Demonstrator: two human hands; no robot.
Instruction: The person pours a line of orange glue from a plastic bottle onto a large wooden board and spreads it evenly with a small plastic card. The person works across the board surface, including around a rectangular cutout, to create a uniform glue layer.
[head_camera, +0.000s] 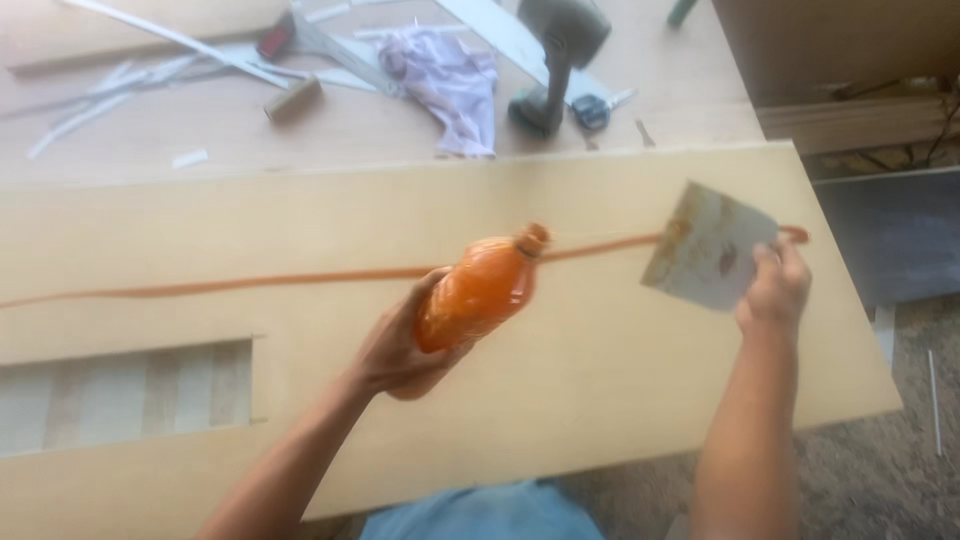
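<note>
While the board (600, 400) fills most of the view under both hands, its far edge runs just beyond the fingertips and its right edge falls off just past the right hand, with grey floor (900, 470) beyond. A rectangular cutout (125, 395) opens in the board well to the left of the left hand. Bare board lies on the near side of both hands and between them.

An orange line of glue (250, 282) crosses the board lengthwise, from the left edge of the view, past the left fingers, to a point just beyond the right fingers.

Behind the board, well beyond the fingers, a workbench (330, 130) carries a crumpled cloth (450, 80), a drill (555, 55) standing upright, pale strips and offcuts.

The left hand (400, 345) wraps its fingers closed around the lower part of a bottle (480, 290), which is tilted with its neck pointing away and to the right, the mouth down at the glue line. The bottle is clear plastic and looks full of orange glue.

The right hand (775, 290) pinches a flat spreader (705, 245) by its near right corner, fingers closed on it, thumb hidden behind. The spreader is a pale, stained square, tilted, with its far edge at the right end of the glue line; whether it touches the board I cannot tell, as the picture is blurred.
</note>
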